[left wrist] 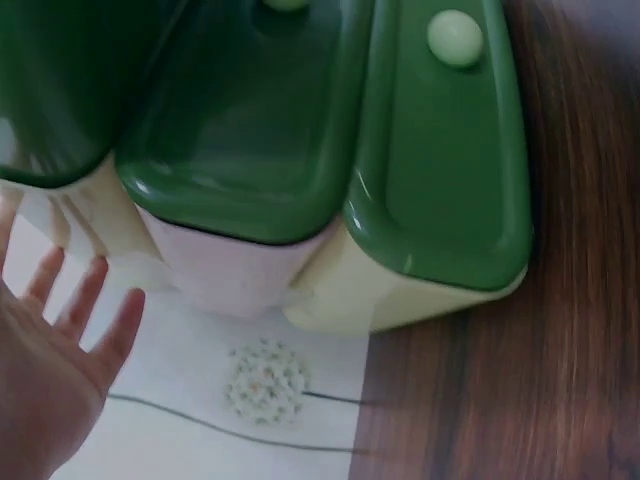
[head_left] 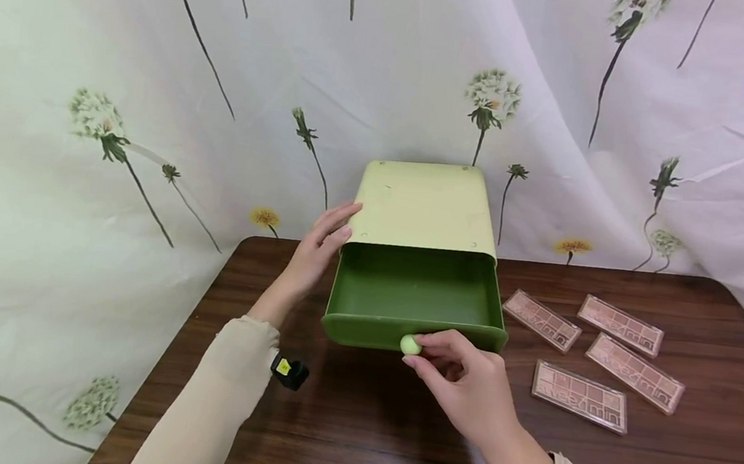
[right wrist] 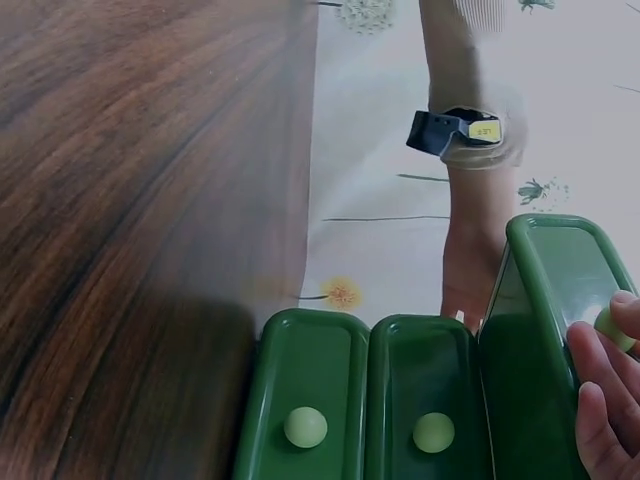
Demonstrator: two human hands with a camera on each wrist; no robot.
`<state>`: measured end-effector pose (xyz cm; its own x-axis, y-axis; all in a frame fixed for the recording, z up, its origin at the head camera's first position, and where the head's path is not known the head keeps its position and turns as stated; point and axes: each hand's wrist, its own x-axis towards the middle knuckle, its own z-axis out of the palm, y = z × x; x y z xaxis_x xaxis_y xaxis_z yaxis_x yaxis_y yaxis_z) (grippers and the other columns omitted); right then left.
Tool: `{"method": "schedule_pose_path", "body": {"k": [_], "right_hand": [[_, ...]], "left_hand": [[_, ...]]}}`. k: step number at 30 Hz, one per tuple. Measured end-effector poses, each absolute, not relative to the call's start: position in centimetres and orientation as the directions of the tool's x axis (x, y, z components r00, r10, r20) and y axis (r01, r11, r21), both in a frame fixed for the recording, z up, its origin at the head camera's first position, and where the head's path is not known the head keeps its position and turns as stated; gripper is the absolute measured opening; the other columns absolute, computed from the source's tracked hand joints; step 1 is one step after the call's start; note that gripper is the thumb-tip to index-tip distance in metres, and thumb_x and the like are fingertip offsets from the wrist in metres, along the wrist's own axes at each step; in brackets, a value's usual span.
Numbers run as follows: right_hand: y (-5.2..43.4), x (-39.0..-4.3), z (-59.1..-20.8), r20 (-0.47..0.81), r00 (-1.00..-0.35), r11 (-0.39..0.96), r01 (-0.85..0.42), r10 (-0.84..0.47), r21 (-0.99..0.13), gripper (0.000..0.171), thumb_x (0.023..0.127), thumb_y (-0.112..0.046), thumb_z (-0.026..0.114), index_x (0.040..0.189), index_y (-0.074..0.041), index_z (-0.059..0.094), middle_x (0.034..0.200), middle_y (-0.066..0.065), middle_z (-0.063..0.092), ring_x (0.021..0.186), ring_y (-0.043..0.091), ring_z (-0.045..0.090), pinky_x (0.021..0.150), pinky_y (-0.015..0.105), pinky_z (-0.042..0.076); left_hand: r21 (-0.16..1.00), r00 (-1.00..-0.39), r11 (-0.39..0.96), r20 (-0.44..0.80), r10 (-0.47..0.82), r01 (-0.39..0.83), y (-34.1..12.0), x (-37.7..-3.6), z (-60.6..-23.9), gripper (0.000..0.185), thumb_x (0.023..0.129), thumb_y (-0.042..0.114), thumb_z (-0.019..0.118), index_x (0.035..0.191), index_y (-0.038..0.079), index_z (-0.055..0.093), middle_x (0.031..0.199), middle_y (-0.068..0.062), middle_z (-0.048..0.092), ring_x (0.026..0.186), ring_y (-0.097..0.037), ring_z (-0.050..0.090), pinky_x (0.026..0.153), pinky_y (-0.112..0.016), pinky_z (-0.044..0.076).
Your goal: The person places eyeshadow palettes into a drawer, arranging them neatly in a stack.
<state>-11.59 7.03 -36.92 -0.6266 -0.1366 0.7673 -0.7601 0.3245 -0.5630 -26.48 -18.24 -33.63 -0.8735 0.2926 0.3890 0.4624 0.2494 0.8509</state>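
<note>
The right hand (head_left: 472, 385) is pinching the pale knob (head_left: 410, 345) of the top green drawer (head_left: 414, 298), which is standing pulled out. Beyond it, the left hand (head_left: 317, 250) is resting open-fingered, probably touching the cabinet (head_left: 423, 203). Right of the grip, 4 palettes (head_left: 595, 357) are lying on the table (head_left: 349, 428).

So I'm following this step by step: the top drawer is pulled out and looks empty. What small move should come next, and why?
Probably let go of the pale green round knob and reach the right hand toward the nearest clear rectangular makeup palette. The dark green plastic drawer stands open and empty, the left hand steadies the light green cabinet, and four palettes lie beside it.
</note>
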Motion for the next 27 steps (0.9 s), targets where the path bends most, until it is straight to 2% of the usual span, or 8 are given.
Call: {"method": "schedule_pose_path", "body": {"k": [4, 7, 11, 17, 24, 27], "right_hand": [[7.0, -11.6, -37.0, 0.756, -0.639, 0.318, -0.753, -0.143, -0.576, 0.032, 0.073, 0.002, 0.085, 0.097, -0.015, 0.072, 0.087, -0.003, 0.076, 0.064, 0.002, 0.064, 0.052, 0.015, 0.045], [7.0, -11.6, -37.1, 0.744, -0.654, 0.314, -0.741, -0.139, -0.593, 0.03, 0.074, 0.001, 0.085, 0.096, -0.016, 0.072, 0.087, -0.004, 0.075, 0.066, 0.002, 0.065, 0.052, 0.016, 0.046], [6.9, -11.6, -37.3, 0.77, -0.627, 0.305, -0.761, -0.121, -0.572, 0.033, 0.07, 0.004, 0.086, 0.095, -0.013, 0.073, 0.086, 0.0, 0.076, 0.063, 0.002, 0.064, 0.051, 0.016, 0.045], [6.8, -11.5, -37.9, 0.802, -0.589, 0.316, -0.784, -0.104, -0.535, 0.036, 0.066, 0.005, 0.087, 0.094, -0.012, 0.073, 0.086, 0.003, 0.076, 0.065, 0.004, 0.065, 0.049, 0.016, 0.043], [6.9, -11.3, -38.5, 0.777, -0.619, 0.323, -0.762, -0.112, -0.561, 0.025, 0.075, -0.004, 0.085, 0.094, -0.014, 0.073, 0.088, 0.0, 0.076, 0.067, 0.001, 0.064, 0.049, 0.015, 0.042], [7.0, -11.3, -38.7, 0.787, -0.607, 0.317, -0.772, -0.113, -0.55, 0.02, 0.078, -0.009, 0.084, 0.095, -0.014, 0.073, 0.088, 0.0, 0.076, 0.067, 0.001, 0.064, 0.05, 0.014, 0.042]], "left_hand": [[0.872, -0.909, 0.276, 0.347, 0.23, 0.403, -18.1, -25.8, -33.4, 0.046, 0.105, 0.028, 0.046, 0.15, 0.019, 0.047, 0.15, -0.008, 0.036, 0.129, -0.029, 0.043, 0.106, -0.05, 0.032], [0.883, -0.921, 0.276, 0.331, 0.207, 0.38, -17.9, -25.5, -33.2, 0.046, 0.105, 0.023, 0.046, 0.15, 0.014, 0.046, 0.144, -0.015, 0.039, 0.123, -0.033, 0.048, 0.103, -0.049, 0.035], [0.89, -0.925, 0.265, 0.326, 0.197, 0.371, -17.7, -25.5, -33.1, 0.045, 0.105, 0.018, 0.046, 0.15, 0.009, 0.045, 0.14, -0.02, 0.04, 0.121, -0.036, 0.049, 0.101, -0.047, 0.037], [0.88, -0.915, 0.266, 0.348, 0.204, 0.394, -17.8, -25.5, -33.4, 0.045, 0.106, 0.026, 0.046, 0.149, 0.017, 0.047, 0.137, -0.015, 0.042, 0.119, -0.03, 0.051, 0.093, -0.04, 0.039], [0.868, -0.903, 0.27, 0.361, 0.234, 0.417, -17.9, -25.4, -33.4, 0.045, 0.105, 0.028, 0.046, 0.149, 0.019, 0.047, 0.136, -0.013, 0.041, 0.118, -0.03, 0.051, 0.091, -0.041, 0.04], [0.867, -0.904, 0.278, 0.353, 0.241, 0.413, -17.9, -25.3, -33.4, 0.045, 0.106, 0.028, 0.045, 0.15, 0.02, 0.046, 0.139, -0.012, 0.039, 0.12, -0.031, 0.049, 0.092, -0.042, 0.039]]}}
